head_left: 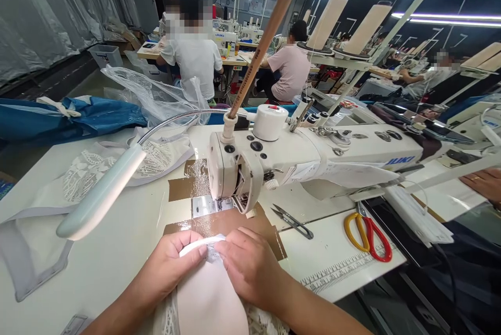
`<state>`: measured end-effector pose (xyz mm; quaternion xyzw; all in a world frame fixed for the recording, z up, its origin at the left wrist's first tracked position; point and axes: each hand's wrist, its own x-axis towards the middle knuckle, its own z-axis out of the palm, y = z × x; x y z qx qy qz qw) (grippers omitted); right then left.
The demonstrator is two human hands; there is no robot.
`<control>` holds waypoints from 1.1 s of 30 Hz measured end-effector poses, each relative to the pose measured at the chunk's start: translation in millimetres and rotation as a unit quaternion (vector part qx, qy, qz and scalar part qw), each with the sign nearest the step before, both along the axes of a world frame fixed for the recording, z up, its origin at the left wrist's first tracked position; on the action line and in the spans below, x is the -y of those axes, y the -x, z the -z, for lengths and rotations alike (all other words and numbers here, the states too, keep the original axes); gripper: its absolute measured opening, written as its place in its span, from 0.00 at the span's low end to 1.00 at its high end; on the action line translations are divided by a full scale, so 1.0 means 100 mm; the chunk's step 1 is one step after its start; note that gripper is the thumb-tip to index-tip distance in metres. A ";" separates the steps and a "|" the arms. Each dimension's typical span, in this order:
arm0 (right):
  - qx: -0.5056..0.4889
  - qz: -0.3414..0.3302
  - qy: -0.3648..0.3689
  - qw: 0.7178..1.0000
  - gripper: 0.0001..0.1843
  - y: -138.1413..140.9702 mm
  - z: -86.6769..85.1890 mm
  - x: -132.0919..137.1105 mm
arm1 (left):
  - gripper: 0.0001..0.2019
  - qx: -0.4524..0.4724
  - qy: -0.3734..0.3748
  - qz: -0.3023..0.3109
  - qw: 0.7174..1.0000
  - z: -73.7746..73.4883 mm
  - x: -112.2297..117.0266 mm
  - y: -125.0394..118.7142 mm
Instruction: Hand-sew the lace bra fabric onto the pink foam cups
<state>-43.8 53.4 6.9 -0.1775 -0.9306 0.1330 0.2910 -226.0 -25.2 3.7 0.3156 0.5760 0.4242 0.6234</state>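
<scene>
Both hands hold the upper edge of a pale bra piece with lace [211,293], just in front of the sewing machine [270,152]. My left hand [180,256] pinches the edge on the left, thumb on top. On the right, my right hand [248,264] has its fingers closed on the same edge, close to a bit of lace. The piece hangs down toward me, with lace showing at both lower sides. Beyond my hands are the needle area and metal plate [201,206], with brown tape [242,220] around them.
Thread snips [293,221] and scissors with yellow and red handles [368,236] lie right of the machine, near a printed ruler [340,267]. A lamp [102,194] overhangs lace garment pieces [117,165] at left. Another person's hand [485,183] is at far right; people sit beyond.
</scene>
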 end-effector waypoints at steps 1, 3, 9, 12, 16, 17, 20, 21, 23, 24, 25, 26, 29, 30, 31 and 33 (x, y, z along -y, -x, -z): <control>0.001 0.000 0.005 1.000 0.09 0.00 0.01 0.00 | 0.18 0.004 -0.001 -0.006 1.000 0.01 0.00 0.00; 0.007 -0.003 0.012 1.000 0.09 0.00 0.02 -0.01 | 0.18 0.010 -0.002 -0.018 1.000 0.02 0.00 -0.01; 0.003 -0.004 0.016 1.000 0.11 0.00 0.02 -0.02 | 0.19 0.001 0.004 -0.022 1.000 0.02 -0.01 -0.03; -0.003 -0.002 0.010 1.000 0.11 0.00 0.03 -0.02 | 0.19 -0.009 0.005 -0.023 1.000 0.03 -0.01 -0.03; -0.016 0.002 0.008 1.000 0.11 0.00 0.03 -0.01 | 0.19 -0.014 0.005 -0.018 1.000 0.06 -0.01 -0.01; -0.021 0.001 0.009 1.000 0.11 0.00 0.03 -0.01 | 0.19 -0.015 0.005 -0.016 1.000 0.07 -0.01 -0.01; -0.034 0.003 0.015 0.999 0.10 0.00 0.02 -0.01 | 0.20 -0.018 0.005 -0.013 1.000 0.08 -0.01 0.00; -0.034 0.004 0.015 0.999 0.10 0.00 0.03 -0.01 | 0.20 -0.017 0.005 -0.012 1.000 0.07 -0.01 0.00; -0.028 0.005 0.014 1.000 0.10 -0.01 0.02 -0.01 | 0.20 -0.014 0.007 -0.012 1.000 0.06 -0.01 -0.01; -0.024 0.005 0.013 1.000 0.11 -0.01 0.02 0.00 | 0.20 -0.012 0.007 -0.012 1.000 0.06 -0.01 -0.01; -0.022 0.004 0.013 1.000 0.11 -0.01 0.02 0.00 | 0.20 -0.009 0.007 -0.014 1.000 0.05 -0.01 -0.01; -0.020 0.004 0.013 1.000 0.11 -0.01 0.02 0.00 | 0.20 -0.006 0.007 -0.016 1.000 0.04 -0.01 -0.02; -0.019 0.006 0.014 1.000 0.11 -0.02 0.01 0.01 | 0.20 0.002 0.006 -0.021 1.000 0.02 -0.01 -0.03; -0.018 0.006 0.014 1.000 0.10 -0.02 0.01 0.01 | 0.19 0.002 0.006 -0.022 1.000 0.01 -0.01 -0.03; -0.017 0.006 0.014 1.000 0.10 -0.02 0.01 0.01 | 0.19 0.001 0.007 -0.023 1.000 0.00 -0.01 -0.03; -0.016 0.006 0.012 1.000 0.10 -0.02 0.02 0.01 | 0.19 -0.005 0.009 -0.023 1.000 -0.01 -0.01 -0.03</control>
